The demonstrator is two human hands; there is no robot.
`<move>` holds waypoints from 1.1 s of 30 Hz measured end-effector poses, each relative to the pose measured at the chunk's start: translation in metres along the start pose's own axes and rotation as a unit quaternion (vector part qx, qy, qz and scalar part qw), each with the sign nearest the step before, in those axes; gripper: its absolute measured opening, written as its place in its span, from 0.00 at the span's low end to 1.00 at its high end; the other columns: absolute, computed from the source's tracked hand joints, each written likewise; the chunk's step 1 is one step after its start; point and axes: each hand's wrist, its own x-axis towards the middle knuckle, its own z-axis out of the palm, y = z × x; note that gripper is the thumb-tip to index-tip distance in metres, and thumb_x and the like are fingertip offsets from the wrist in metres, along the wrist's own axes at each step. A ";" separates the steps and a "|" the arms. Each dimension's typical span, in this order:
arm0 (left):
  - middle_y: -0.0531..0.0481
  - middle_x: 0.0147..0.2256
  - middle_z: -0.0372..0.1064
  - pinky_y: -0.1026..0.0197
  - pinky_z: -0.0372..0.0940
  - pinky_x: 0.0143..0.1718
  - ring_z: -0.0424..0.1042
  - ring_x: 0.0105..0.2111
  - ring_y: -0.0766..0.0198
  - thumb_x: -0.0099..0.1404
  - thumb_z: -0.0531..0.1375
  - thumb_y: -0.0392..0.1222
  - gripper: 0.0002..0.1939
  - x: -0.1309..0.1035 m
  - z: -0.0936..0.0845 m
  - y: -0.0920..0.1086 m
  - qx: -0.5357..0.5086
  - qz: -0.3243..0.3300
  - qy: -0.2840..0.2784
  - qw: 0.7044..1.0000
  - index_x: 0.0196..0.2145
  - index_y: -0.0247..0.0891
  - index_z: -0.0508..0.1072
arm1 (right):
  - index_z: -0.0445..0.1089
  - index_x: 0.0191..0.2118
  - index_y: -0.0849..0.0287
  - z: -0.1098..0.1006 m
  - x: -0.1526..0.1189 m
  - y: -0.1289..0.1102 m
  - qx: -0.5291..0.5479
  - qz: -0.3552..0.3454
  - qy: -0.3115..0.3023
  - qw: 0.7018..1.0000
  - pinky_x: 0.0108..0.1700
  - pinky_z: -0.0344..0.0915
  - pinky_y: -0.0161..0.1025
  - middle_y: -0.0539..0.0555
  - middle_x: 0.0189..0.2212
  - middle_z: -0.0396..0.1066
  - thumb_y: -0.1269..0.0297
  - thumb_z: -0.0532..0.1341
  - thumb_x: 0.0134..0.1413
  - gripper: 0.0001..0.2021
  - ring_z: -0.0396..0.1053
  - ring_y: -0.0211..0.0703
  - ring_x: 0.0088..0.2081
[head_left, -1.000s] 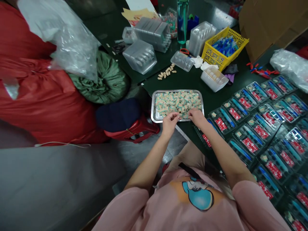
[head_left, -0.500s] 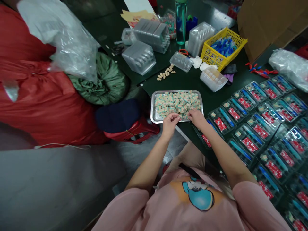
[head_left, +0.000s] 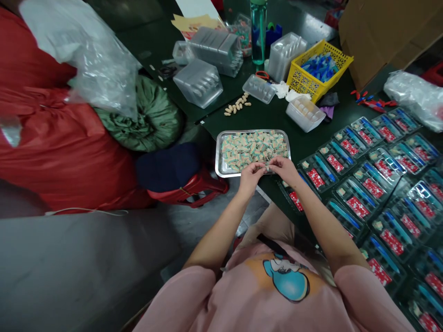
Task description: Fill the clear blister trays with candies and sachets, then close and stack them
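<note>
A shallow metal tray point(head_left: 219, 168) holds a heap of small, flat beige-and-teal pieces point(head_left: 254, 146). At its near rim my left hand point(head_left: 252, 176) and my right hand point(head_left: 284, 169) meet, fingertips almost touching. Both are closed in a pinch around one small piece point(head_left: 266, 168), which looks like those in the heap; the fingers partly hide it. Just right of my right forearm, clear plastic blister trays point(head_left: 315, 177) lie in rows. They hold blue pens or similar sticks, red-and-white patterned blocks and, in some, a small beige piece.
Behind the tray lie several peanuts point(head_left: 236, 106), stacked clear trays point(head_left: 199, 83), a green bottle point(head_left: 258, 34) and a yellow basket point(head_left: 320, 78) of blue items. A cardboard box point(head_left: 384, 41) stands at the back right. Red sacks point(head_left: 69, 157) and a stool point(head_left: 187, 191) are at the left.
My left hand has moved right and my fingertips have come together at the tray's near rim, with a small piece between them. The view has shifted slightly.
</note>
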 end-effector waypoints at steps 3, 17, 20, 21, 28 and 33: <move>0.53 0.26 0.72 0.63 0.64 0.34 0.70 0.27 0.67 0.50 0.69 0.41 0.10 0.000 -0.001 0.001 -0.005 0.001 0.008 1.000 0.30 0.36 0.76 | 0.74 0.36 0.58 -0.002 -0.001 0.003 0.028 0.007 -0.029 0.999 0.40 0.67 0.38 0.50 0.30 0.74 0.57 0.66 0.47 0.12 0.71 0.41 0.34; 0.53 0.28 0.74 0.65 0.63 0.34 0.69 0.28 0.70 0.46 0.72 0.41 0.13 0.004 0.000 0.009 -0.058 -0.012 0.036 0.998 0.29 0.35 0.77 | 0.77 0.38 0.58 0.007 0.005 -0.003 0.004 -0.034 0.001 0.999 0.45 0.69 0.42 0.52 0.34 0.78 0.62 0.63 0.52 0.09 0.75 0.44 0.38; 0.54 0.26 0.73 0.66 0.63 0.34 0.70 0.27 0.70 0.44 0.74 0.41 0.15 0.004 0.000 0.013 -0.102 -0.041 0.035 0.993 0.29 0.35 0.77 | 0.78 0.40 0.57 0.005 0.005 -0.003 -0.031 -0.057 -0.020 0.998 0.47 0.69 0.43 0.52 0.35 0.79 0.65 0.61 0.55 0.10 0.75 0.44 0.39; 0.54 0.25 0.72 0.66 0.64 0.34 0.70 0.27 0.70 0.43 0.74 0.41 0.16 0.003 -0.001 0.014 -0.118 -0.054 0.036 0.991 0.29 0.35 0.76 | 0.78 0.41 0.57 0.003 0.006 -0.003 -0.036 -0.064 -0.032 0.997 0.47 0.69 0.43 0.52 0.36 0.79 0.65 0.60 0.56 0.10 0.75 0.44 0.40; 0.57 0.25 0.71 0.70 0.64 0.30 0.71 0.26 0.72 0.43 0.75 0.36 0.19 0.000 -0.018 0.019 -0.225 -0.114 0.055 0.966 0.33 0.37 0.75 | 0.77 0.41 0.59 -0.013 0.012 -0.001 -0.318 -0.092 -0.011 0.944 0.49 0.67 0.43 0.56 0.40 0.77 0.73 0.63 0.55 0.08 0.73 0.47 0.43; 0.56 0.26 0.70 0.70 0.65 0.29 0.72 0.27 0.70 0.51 0.71 0.30 0.17 -0.003 -0.023 0.020 -0.285 -0.178 0.019 0.942 0.38 0.39 0.75 | 0.76 0.42 0.63 -0.005 0.013 -0.001 -0.497 -0.104 -0.056 0.860 0.48 0.65 0.43 0.61 0.42 0.73 0.70 0.63 0.58 0.07 0.70 0.51 0.46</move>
